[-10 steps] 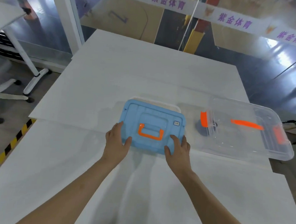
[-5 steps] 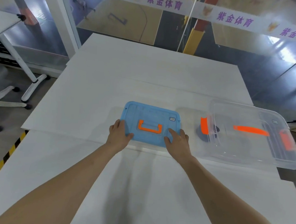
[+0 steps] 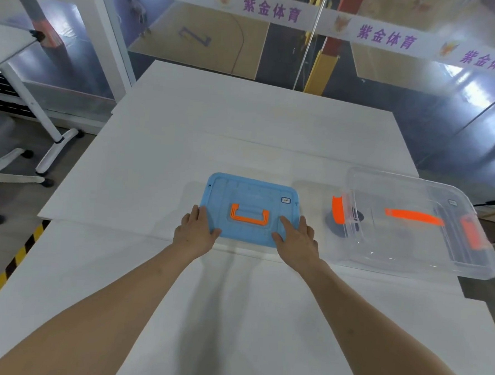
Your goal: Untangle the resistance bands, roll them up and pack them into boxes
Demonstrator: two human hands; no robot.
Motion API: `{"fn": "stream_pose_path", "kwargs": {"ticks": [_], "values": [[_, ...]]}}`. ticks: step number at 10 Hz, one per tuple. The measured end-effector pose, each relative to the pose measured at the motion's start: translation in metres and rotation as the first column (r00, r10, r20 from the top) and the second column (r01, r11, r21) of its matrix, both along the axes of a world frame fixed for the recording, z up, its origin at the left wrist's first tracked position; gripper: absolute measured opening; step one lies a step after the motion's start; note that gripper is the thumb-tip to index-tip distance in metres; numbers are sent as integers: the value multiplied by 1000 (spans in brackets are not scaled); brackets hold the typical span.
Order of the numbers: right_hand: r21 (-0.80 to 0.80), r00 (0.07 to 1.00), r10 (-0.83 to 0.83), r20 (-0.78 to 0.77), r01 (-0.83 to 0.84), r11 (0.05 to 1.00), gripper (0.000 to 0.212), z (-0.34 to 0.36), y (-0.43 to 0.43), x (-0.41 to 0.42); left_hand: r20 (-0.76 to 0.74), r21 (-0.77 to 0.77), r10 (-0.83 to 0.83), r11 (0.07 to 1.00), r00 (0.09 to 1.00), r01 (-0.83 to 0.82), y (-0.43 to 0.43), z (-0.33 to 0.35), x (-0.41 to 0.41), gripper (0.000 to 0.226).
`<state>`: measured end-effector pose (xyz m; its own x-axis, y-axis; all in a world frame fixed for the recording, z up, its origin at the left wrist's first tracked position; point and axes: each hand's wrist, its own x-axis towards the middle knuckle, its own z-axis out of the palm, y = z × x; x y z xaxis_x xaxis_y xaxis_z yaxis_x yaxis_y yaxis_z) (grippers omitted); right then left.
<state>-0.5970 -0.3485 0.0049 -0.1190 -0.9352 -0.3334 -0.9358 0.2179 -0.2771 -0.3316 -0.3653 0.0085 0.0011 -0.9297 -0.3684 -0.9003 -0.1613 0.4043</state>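
Late in the job, by the look of it. No loose or tangled resistance bands to be seen anywhere on the bench point(image 3: 244, 129); presumably rolled and packed, though impossible to confirm. Left hand point(image 3: 197, 230) laid on the near left corner of the blue lid point(image 3: 251, 193), right hand point(image 3: 295, 239) on the near right corner. Fingers fairly straight across the top, thumbs lying inward near the front edge; pressing rather than gripping, holding nothing else. Orange handle point(image 3: 249, 216) folded flat between the two hands, untouched. Hidden almost wholly, the box beneath the lid, so no telling its contents or whether shut all round. Off to the right, apart from the hands, a clear box point(image 3: 410, 246), seemingly lidded, with orange latches point(image 3: 337, 210) at its ends. At its left end a dark grey shape point(image 3: 332, 228), perhaps a rolled band, too blurred to call. Probably left to do: pushing the blue lid fully home, checking the corners, fastening any latches.
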Motion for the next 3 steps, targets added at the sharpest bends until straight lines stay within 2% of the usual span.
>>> {"fn": "stream_pose_path", "kwargs": {"ticks": [1,3], "values": [[-25,999,23,-35,-23,999,57,17,11,2,30,3,-50,999,998,50,9,11,2,73],[-53,996,74,-53,-76,996,51,62,33,3,145,-90,-209,971,967,223,22,58,-9,59]]}}
